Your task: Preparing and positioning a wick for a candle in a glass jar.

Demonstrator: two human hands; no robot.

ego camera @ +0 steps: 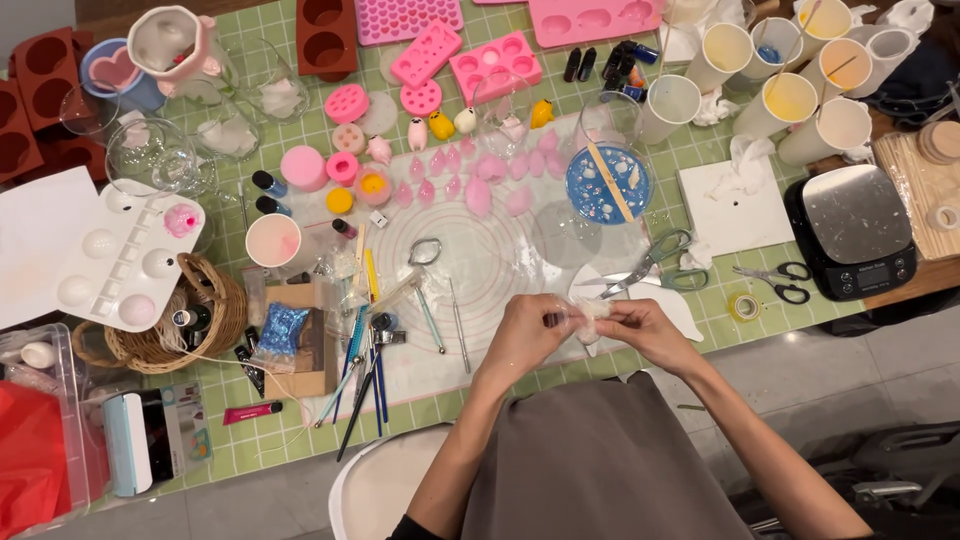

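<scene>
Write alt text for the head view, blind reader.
Seen from above, a person's left hand and right hand pinch a small pale crumpled piece between them over a translucent work mat. Around it, a green grid table cover holds pink moulds, scissors, paper cups and a kitchen scale.

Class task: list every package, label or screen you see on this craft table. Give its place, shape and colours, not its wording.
Scale screen: far right, narrow dark strip on the black scale's front.
Boxed package: lower left table edge, rectangular, white and pale blue.
Glitter bag: right of the basket, clear pouch with blue contents.
Pink tube: lower left, slim.
</scene>
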